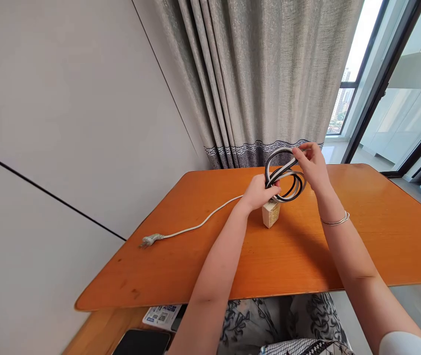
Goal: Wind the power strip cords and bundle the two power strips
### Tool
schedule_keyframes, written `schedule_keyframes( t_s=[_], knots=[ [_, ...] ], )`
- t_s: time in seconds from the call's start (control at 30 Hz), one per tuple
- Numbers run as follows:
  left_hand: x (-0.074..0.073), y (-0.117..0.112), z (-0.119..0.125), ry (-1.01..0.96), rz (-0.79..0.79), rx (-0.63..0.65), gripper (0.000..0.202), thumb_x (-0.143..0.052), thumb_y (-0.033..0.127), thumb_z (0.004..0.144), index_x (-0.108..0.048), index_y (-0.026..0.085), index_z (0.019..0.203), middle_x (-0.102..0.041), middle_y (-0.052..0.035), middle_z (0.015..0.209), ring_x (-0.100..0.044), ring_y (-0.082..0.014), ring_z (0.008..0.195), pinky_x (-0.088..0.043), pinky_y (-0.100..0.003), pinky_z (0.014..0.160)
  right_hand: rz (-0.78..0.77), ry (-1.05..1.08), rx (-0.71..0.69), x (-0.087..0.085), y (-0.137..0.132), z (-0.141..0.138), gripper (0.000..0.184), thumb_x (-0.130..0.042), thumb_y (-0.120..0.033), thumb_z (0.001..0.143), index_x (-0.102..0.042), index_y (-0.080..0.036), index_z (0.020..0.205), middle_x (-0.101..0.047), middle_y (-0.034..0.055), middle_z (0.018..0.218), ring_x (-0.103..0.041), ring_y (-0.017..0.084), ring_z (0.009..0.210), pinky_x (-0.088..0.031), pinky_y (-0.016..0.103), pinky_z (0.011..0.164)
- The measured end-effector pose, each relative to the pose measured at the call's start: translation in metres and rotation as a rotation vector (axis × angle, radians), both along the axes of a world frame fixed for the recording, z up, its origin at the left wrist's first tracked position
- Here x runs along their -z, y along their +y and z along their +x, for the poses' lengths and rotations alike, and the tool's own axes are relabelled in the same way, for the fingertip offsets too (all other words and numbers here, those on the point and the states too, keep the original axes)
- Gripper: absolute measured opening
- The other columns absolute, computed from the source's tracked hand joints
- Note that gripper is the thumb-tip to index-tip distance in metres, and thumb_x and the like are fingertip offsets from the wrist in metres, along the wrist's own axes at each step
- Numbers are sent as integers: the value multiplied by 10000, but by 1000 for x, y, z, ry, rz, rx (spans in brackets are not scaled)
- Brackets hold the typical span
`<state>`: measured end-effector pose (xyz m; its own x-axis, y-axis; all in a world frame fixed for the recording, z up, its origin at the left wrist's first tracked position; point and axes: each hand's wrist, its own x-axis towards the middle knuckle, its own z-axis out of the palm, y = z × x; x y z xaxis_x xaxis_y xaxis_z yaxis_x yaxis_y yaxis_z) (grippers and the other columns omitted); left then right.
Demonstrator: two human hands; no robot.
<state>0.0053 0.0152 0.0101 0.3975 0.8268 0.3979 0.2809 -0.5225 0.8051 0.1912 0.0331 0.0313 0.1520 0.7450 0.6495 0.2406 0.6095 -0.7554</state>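
My left hand is closed around the lower left of a coil of black and white cable, held above an orange wooden table. My right hand pinches the top right of the same coil. A small cream block, perhaps a power adapter or socket, sits just below the coil on the table. A white cord runs from under my left hand across the table to a plug lying near the left edge.
A grey curtain hangs behind the table, with a window at the right. A pale wall runs along the left. Below the table's front edge lie a dark phone and a printed leaflet.
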Motion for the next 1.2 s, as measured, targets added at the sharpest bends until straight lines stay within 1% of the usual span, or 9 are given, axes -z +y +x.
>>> schedule_keyframes(
  t_s=[0.07, 0.17, 0.27, 0.43, 0.53, 0.73, 0.9, 1.07, 1.2],
  knots=[
    [-1, 0, -2, -2, -18, 32, 144, -579, 319, 620, -550, 180, 646, -526, 29, 602, -469, -134, 615, -377, -275, 610, 199, -23, 156, 11, 3, -4, 392, -634, -615, 886, -649, -225, 919, -624, 15, 823, -599, 147, 734, -520, 289, 672],
    [-1, 1, -3, -18, -44, 67, 150, -577, 323, 608, -545, 179, 638, -518, 29, 596, -461, -131, 610, -377, -273, 611, 365, -117, 224, 22, 1, -6, 394, -493, -555, 987, -719, -235, 940, -718, 86, 1042, -669, 227, 1038, -543, 418, 932],
    [-2, 2, -6, -69, -79, 83, 163, -575, 336, 584, -534, 183, 623, -518, 27, 588, -458, -129, 596, -379, -270, 603, 378, -256, 106, 25, -4, 1, 430, -414, -524, 1020, -719, -253, 1158, -679, 101, 1320, -613, 259, 1262, -487, 487, 1073],
    [-4, 4, -10, -115, -113, 108, 163, -578, 331, 557, -518, 192, 617, -503, 28, 582, -442, -125, 579, -379, -261, 582, 279, -590, -72, 23, -11, 12, 734, -682, -481, 867, -453, -223, 1515, -484, 129, 1561, -485, 293, 1422, -449, 471, 1136],
    [-5, 3, -12, -97, -108, 128, 158, -585, 319, 557, -528, 186, 622, -505, 24, 594, -435, -121, 580, -373, -261, 580, 182, -667, -51, 24, -12, 11, 638, -634, -359, 893, -476, -203, 1491, -549, 137, 1503, -551, 294, 1357, -445, 457, 1121],
    [-1, 4, -13, -46, -83, 119, 154, -584, 308, 567, -515, 185, 627, -473, 36, 599, -409, -108, 576, -364, -255, 579, -5, -715, -8, 23, -17, 4, 309, -538, -284, 924, -693, -202, 1179, -771, 98, 1044, -702, 253, 905, -478, 333, 797],
    [-1, 7, -14, -24, -31, 74, 161, -573, 318, 580, -523, 187, 660, -504, 27, 662, -459, -124, 642, -417, -267, 650, -55, -696, 43, 21, -20, 4, 262, -552, -298, 902, -748, -184, 1033, -755, 79, 853, -643, 211, 743, -388, 292, 678],
    [-1, 7, -13, -7, -22, 24, 150, -565, 298, 583, -538, 183, 675, -528, 27, 671, -482, -129, 660, -431, -269, 666, -102, -543, -12, 21, -20, 2, 250, -600, -331, 845, -766, -183, 960, -736, 41, 803, -603, 176, 715, -384, 272, 673],
    [4, 10, -13, 6, -33, -26, 141, -565, 265, 610, -580, 169, 712, -587, 16, 707, -525, -139, 677, -438, -266, 663, -156, -382, -70, 23, -18, -1, 201, -623, -342, 783, -729, -174, 757, -666, 8, 667, -561, 150, 661, -394, 252, 631]
  ],
)
